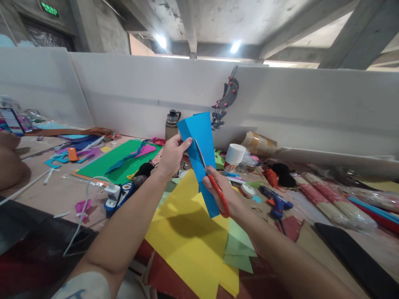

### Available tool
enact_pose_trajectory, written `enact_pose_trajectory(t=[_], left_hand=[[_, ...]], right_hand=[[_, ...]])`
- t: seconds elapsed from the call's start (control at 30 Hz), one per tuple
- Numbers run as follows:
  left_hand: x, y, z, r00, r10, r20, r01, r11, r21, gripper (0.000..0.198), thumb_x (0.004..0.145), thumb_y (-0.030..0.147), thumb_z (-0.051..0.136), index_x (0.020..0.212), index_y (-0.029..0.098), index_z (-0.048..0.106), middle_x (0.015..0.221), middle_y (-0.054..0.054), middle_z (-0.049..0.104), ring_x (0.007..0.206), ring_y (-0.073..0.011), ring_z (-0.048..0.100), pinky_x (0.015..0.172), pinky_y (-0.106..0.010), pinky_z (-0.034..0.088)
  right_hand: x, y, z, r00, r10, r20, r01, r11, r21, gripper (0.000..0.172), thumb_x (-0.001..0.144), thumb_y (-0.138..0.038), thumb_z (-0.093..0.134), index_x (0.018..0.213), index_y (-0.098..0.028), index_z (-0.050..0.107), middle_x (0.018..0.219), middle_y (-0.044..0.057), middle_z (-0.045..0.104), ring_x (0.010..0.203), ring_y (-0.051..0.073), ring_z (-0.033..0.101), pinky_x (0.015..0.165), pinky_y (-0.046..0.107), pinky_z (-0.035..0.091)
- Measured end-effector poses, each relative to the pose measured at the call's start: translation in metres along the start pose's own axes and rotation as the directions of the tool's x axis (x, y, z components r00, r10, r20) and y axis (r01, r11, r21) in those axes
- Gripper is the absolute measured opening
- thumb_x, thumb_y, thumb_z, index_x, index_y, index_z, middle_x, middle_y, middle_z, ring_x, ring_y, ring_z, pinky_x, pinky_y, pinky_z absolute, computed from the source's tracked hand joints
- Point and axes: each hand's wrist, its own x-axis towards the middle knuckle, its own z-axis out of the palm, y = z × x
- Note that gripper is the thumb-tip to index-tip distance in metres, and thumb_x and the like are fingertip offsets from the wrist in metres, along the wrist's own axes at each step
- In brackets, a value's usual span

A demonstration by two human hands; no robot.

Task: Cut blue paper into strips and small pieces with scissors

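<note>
A folded sheet of blue paper (204, 128) is held up above the table. My left hand (173, 154) pinches its left edge between thumb and fingers. My right hand (222, 189) is wrapped round the red handles of a pair of scissors (215, 182). The scissor blades point up and lie along the blue paper, near my left thumb; whether they are cutting into it I cannot tell. Below both hands lie yellow paper sheets (181, 236), with pale green sheets (238, 241) partly under them at the right.
On the left are a green board (102, 164), a white charger (112, 191) with a cable, and another person's arm (11, 162). A bottle (172, 126) and paper cups (235, 154) stand behind. To the right lie a blue glue gun (277, 201) and wrapped stick bundles (330, 199).
</note>
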Motion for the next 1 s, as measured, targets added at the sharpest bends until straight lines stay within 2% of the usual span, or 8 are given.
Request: enact_pose_trajectory(t=[0.6, 0.77, 0.9, 1.0], left_hand=[[-0.0003, 0.0001, 0.0015, 1.0, -0.011, -0.002, 0.011, 1.0, -0.018, 0.031, 0.072, 0.042, 0.072, 0.084, 0.016, 0.06, 0.066, -0.001, 0.063, 0.048, -0.0122, 0.057, 0.039, -0.022, 0.047], [0.0018, 0.0004, -0.0016, 0.996, 0.064, -0.063, -0.065, 0.998, -0.001, 0.032, 0.075, 0.046, 0.069, 0.09, 0.019, 0.059, 0.068, 0.0, 0.064, 0.048, -0.0106, 0.056, 0.04, -0.02, 0.046], [0.0026, 0.0, -0.0029, 0.996, 0.067, -0.053, -0.066, 0.998, 0.005, 0.031, 0.074, 0.044, 0.07, 0.088, 0.019, 0.059, 0.068, 0.0, 0.064, 0.049, -0.0106, 0.056, 0.042, -0.021, 0.047], [0.0015, 0.0002, -0.0011, 0.999, 0.045, -0.031, -0.045, 0.999, 0.002, 0.03, 0.074, 0.043, 0.071, 0.086, 0.019, 0.059, 0.067, 0.0, 0.064, 0.048, -0.0116, 0.057, 0.041, -0.021, 0.047]], right_hand=[[-0.0034, -0.0069, 0.0008, 0.999, 0.022, -0.049, -0.021, 0.999, 0.032, 0.032, 0.089, -0.053, 0.045, 0.081, -0.022, 0.045, 0.069, -0.003, 0.041, 0.063, 0.013, 0.04, 0.057, 0.026, 0.033], [-0.0077, -0.0074, 0.0041, 0.989, 0.141, 0.044, -0.146, 0.978, 0.151, 0.033, 0.09, -0.056, 0.043, 0.086, -0.024, 0.041, 0.062, -0.006, 0.035, 0.049, 0.011, 0.035, 0.046, 0.025, 0.028], [-0.0061, -0.0088, 0.0015, 0.999, 0.052, -0.004, -0.052, 0.998, 0.041, 0.033, 0.089, -0.054, 0.046, 0.082, -0.022, 0.043, 0.066, -0.004, 0.039, 0.058, 0.012, 0.038, 0.053, 0.026, 0.031], [-0.0035, -0.0096, -0.001, 0.999, 0.034, -0.001, -0.034, 0.999, 0.007, 0.03, 0.091, -0.051, 0.044, 0.085, -0.022, 0.044, 0.067, -0.004, 0.04, 0.06, 0.013, 0.039, 0.055, 0.027, 0.031]])
